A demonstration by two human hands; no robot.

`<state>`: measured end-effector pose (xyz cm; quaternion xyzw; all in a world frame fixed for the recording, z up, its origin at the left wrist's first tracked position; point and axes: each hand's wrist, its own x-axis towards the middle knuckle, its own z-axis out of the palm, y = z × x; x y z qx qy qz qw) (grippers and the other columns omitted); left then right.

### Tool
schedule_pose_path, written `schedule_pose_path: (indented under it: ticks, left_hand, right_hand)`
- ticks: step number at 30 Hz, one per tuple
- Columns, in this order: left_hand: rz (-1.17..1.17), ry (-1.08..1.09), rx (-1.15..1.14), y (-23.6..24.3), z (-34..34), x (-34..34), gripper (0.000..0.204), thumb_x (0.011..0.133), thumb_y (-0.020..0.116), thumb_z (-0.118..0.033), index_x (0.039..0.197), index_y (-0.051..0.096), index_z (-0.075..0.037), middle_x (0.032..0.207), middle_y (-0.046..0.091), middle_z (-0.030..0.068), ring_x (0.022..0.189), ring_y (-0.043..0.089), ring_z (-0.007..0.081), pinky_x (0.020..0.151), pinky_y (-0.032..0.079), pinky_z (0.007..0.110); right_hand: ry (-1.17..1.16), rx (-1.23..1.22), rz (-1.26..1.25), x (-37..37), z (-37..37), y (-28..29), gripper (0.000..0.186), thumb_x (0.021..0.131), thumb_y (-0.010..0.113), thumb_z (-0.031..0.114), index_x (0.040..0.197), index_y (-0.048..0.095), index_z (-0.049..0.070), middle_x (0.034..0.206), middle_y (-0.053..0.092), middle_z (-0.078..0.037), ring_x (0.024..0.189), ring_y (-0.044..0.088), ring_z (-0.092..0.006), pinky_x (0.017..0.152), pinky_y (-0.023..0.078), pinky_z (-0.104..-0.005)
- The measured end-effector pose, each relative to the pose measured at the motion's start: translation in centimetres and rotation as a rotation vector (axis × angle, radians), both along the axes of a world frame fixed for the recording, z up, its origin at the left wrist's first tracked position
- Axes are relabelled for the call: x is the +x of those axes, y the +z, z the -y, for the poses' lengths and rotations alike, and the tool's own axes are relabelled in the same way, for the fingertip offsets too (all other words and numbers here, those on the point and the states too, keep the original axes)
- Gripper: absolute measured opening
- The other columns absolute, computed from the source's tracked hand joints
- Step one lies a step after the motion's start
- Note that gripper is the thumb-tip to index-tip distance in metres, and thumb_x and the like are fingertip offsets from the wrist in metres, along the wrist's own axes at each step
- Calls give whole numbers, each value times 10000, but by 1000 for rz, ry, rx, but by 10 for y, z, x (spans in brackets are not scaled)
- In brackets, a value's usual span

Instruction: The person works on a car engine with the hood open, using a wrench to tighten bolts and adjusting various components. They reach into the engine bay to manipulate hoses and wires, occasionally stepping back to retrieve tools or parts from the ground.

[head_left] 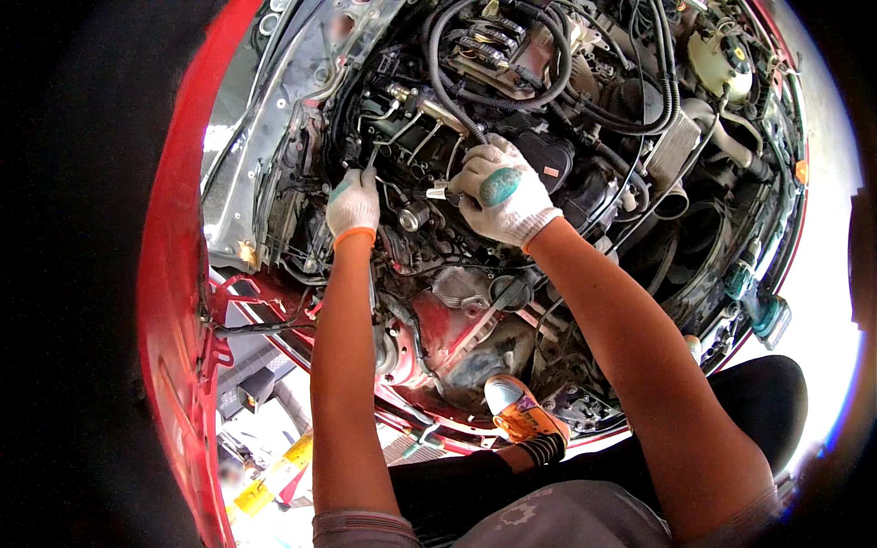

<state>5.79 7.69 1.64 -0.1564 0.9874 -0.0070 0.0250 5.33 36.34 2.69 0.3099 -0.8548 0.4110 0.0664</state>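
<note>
I look down into the open engine bay (512, 110) of a red car. My right hand (498, 196), in a white knit glove, grips a tool with a teal handle (500, 185); its metal tip points left toward a small round metal fitting (411, 217). My left hand (353, 205), also gloved, reaches down among thin wires and pipes at the engine's left side, fingers curled onto a part I cannot make out. Both forearms come up from the lower edge.
Thick black hoses (557, 82) loop across the engine's top. A white fluid reservoir with a yellow cap (722, 59) sits at top right. A teal power tool (763, 310) rests at the bay's right rim. My shoe (521, 411) stands on the lower frame. The red body edge (183, 274) curves along the left.
</note>
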Motion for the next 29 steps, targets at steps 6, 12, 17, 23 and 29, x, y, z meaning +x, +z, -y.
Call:
schedule_pose_path:
  ticks: [6, 12, 17, 23, 29]
  left_hand:
    - [44, -200, -408, -5, 1, 18, 298, 984, 620, -384, 1061, 694, -106, 952, 750, 157, 824, 729, 378, 714, 592, 487]
    - [-53, -153, -257, -14, 16, 18, 309, 950, 671, -381, 884, 651, -80, 739, 709, 156, 720, 728, 369, 645, 591, 480]
    - [-19, -161, -196, -19, 30, 14, 312, 963, 656, -376, 899, 643, -71, 766, 713, 183, 738, 717, 399, 668, 579, 501]
    - [-7, -137, -150, -21, 26, 12, 286, 957, 659, -363, 900, 666, -83, 771, 710, 189, 744, 709, 411, 681, 573, 509]
    - [-32, -165, -194, -5, 41, -6, 278, 943, 670, -381, 908, 688, -106, 781, 722, 178, 748, 713, 401, 690, 574, 502]
  right_hand:
    - [-1, -11, -22, 1, 2, -1, 160, 727, 725, 142, 879, 771, 121, 934, 692, -50, 1086, 631, -262, 1091, 447, -469]
    - [-22, -25, -14, 1, 6, 0, 140, 719, 726, 138, 851, 769, 120, 898, 680, -47, 1063, 636, -261, 1056, 465, -459]
    - [-13, -43, -25, 0, 6, -2, 157, 723, 733, 178, 864, 776, 124, 859, 661, -46, 1053, 633, -260, 1051, 458, -467]
    - [-2, -32, 2, -1, 1, -5, 169, 735, 726, 187, 884, 778, 127, 874, 662, -51, 1050, 627, -266, 1059, 453, -474]
    - [60, 120, 46, -4, 0, 2, 216, 781, 708, 216, 973, 786, 154, 990, 704, -50, 1127, 633, -254, 1151, 413, -486]
